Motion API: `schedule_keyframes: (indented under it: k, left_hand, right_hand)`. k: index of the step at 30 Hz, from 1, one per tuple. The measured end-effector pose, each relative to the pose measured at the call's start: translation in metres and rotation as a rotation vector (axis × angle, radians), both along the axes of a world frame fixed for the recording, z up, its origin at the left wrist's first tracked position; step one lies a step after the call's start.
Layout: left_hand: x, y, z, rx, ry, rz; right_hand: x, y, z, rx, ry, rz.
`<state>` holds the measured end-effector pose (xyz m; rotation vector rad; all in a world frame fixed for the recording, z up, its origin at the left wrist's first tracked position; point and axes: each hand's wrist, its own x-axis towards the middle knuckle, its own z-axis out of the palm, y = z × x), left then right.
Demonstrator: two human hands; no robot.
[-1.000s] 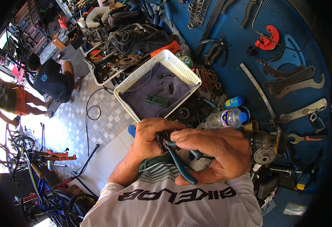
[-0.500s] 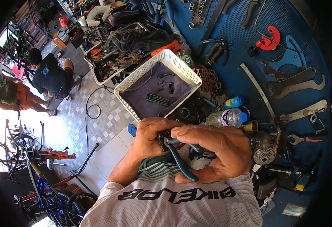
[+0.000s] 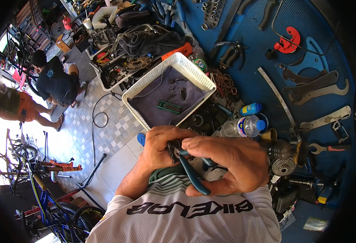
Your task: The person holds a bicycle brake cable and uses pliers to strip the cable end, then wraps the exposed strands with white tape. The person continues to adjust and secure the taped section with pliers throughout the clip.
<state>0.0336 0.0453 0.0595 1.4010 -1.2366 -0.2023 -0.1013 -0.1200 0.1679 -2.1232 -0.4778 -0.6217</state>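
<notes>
My right hand (image 3: 238, 164) is wrapped round pliers (image 3: 195, 178) with dark teal handles, thumb on one side and fingers on the other. The handles are spread apart. Close in front of my chest, my left hand (image 3: 161, 146) grips a small dark metal bike part (image 3: 173, 150); its exact kind is unclear. The pliers' jaws meet this part between my two hands, and my fingers partly cover them. Just beyond my hands stands a white plastic basket (image 3: 128, 106) lined with grey cloth. A green multi-tool (image 3: 169, 107) and several small dark parts lie in it.
To the right, a blue tool board (image 3: 263, 56) carries wrenches, a red cutter (image 3: 288, 40) and other tools. A clear bottle (image 3: 244, 126) and a cassette sprocket (image 3: 283, 166) sit beside my right hand. Bikes (image 3: 44, 198) and two people (image 3: 58, 81) are at the left.
The pliers and my right hand have shifted very slightly left, with the handles still spread. At the far left, the standing person's leg and foot have moved a little.
</notes>
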Motion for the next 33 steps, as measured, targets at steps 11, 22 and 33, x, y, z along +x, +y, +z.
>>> schedule_keyframes:
  k: [11, 22, 33]
  left_hand:
    - [-0.0026, -0.0033, -0.0006, -0.029, -0.047, 0.032]
    - [-0.0026, -0.0016, 0.0002, -0.04, -0.035, 0.045]
    - [-0.0004, -0.0013, 0.0001, -0.045, -0.027, 0.019]
  right_hand:
    - [-0.0018, 0.0038, 0.0008, -0.037, -0.06, -0.008]
    - [0.0011, 0.0016, -0.0001, -0.086, -0.061, 0.028]
    - [0.0014, 0.0019, -0.0042, -0.017, -0.053, 0.022]
